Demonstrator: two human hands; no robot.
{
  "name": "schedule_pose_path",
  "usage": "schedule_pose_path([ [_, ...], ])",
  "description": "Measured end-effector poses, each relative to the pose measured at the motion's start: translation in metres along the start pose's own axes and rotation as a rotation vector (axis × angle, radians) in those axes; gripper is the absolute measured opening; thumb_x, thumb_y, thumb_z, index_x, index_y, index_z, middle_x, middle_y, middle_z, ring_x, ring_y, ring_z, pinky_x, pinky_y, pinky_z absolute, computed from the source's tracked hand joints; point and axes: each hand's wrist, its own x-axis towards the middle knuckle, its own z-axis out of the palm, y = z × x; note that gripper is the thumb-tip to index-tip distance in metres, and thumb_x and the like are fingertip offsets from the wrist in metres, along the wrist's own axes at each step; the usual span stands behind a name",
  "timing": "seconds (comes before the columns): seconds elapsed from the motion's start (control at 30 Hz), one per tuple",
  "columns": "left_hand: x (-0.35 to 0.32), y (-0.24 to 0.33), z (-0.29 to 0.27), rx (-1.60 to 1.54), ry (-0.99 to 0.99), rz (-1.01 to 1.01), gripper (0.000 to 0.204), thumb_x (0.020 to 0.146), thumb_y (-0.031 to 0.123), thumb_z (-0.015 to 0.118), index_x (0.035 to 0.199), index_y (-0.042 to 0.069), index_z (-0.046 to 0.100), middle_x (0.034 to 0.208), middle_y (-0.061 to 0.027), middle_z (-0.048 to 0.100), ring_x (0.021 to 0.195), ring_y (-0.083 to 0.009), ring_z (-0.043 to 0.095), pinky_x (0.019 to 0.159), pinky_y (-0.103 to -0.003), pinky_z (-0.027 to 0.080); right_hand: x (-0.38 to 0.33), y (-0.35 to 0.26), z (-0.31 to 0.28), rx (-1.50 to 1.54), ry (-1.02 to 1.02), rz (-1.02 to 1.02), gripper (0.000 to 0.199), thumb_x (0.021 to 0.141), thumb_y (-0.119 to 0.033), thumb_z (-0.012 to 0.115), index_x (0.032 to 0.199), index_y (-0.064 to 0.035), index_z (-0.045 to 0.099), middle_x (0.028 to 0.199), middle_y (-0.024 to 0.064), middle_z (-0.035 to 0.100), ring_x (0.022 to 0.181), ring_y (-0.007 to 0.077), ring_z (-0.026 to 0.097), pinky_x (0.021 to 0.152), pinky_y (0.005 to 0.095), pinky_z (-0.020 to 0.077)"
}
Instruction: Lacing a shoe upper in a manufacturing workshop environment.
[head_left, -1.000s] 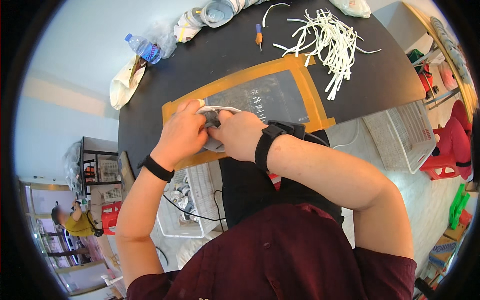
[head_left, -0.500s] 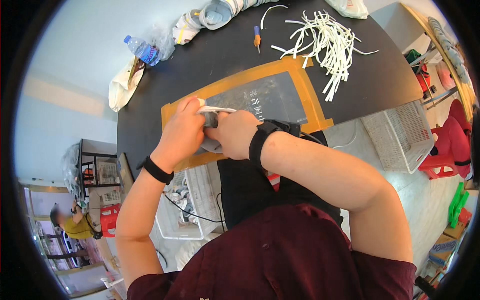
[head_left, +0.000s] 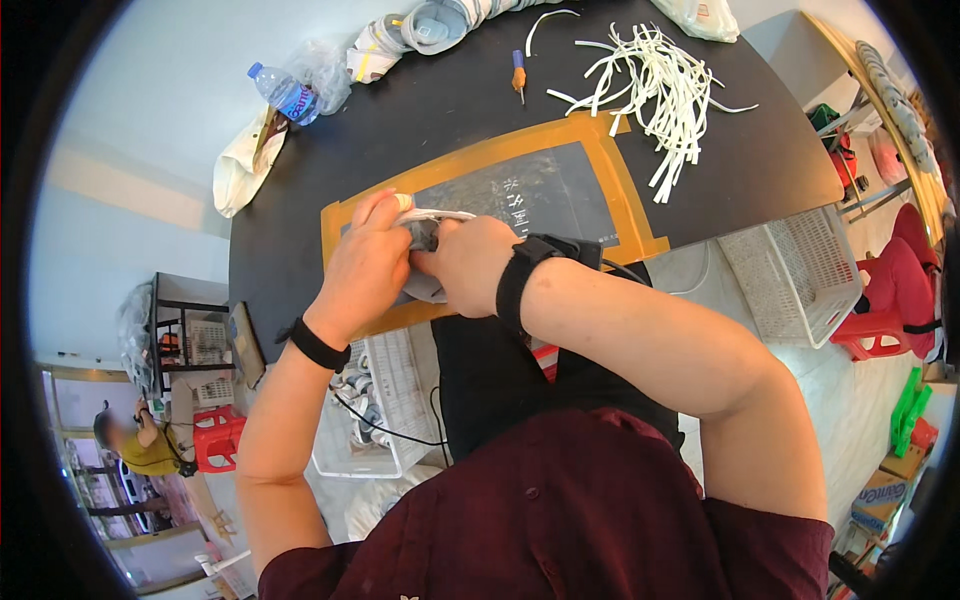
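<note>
My left hand (head_left: 362, 262) and my right hand (head_left: 474, 266) are close together over the near edge of the table, both closed on a grey and white shoe upper (head_left: 427, 287). Its pale rim shows between the fingers, while much of it is hidden under my hands. On one left finger sits a cream-coloured finger cover (head_left: 404, 202). Beneath lies a clear sheet (head_left: 570, 190) with handwriting, edged with brown tape (head_left: 610, 165). Whether my fingertips hold anything small inside the upper cannot be seen.
Beyond the sheet are a pile of white strips (head_left: 665, 95), an awl-like tool (head_left: 519, 72) and a row of grey-white uppers (head_left: 430, 30). A water bottle (head_left: 285, 93) stands at the far left. White crates (head_left: 785, 280) flank my legs. Someone in yellow (head_left: 150, 450) is at far left.
The view has shifted slightly. My hands keep nearly the same place and grip on the upper, with only small finger movement.
</note>
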Motion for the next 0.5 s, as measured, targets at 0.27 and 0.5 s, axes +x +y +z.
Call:
schedule_pose_path([
  [0.27,-0.006,0.008,-0.009,-0.001,-0.002,0.004,0.009,0.072,-0.003,0.060,0.081,-0.003,0.061,0.124,-0.0186,0.054,0.119,-0.0389,0.048,0.095,-0.042,0.045,-0.014,0.004,0.009,0.005,0.134,-0.043,0.049,0.085,-0.021,0.059,0.133,-0.0210,0.053,0.114,0.0206,0.056,0.087,0.0332,0.067,0.074,0.0404,0.0566],
  [0.5,-0.037,0.014,-0.023,-0.343,0.033,-0.226,0.020,0.078,-0.004,0.054,0.095,-0.003,0.063,0.121,-0.0174,0.057,0.106,-0.0371,0.057,0.090,-0.039,0.047,-0.092,-0.004,-0.013,0.241,0.561,-0.221,0.061,0.075,-0.026,0.076,0.131,-0.0185,0.053,0.119,0.0087,0.056,0.082,0.0262,0.067,0.061,0.0338,0.0567],
])
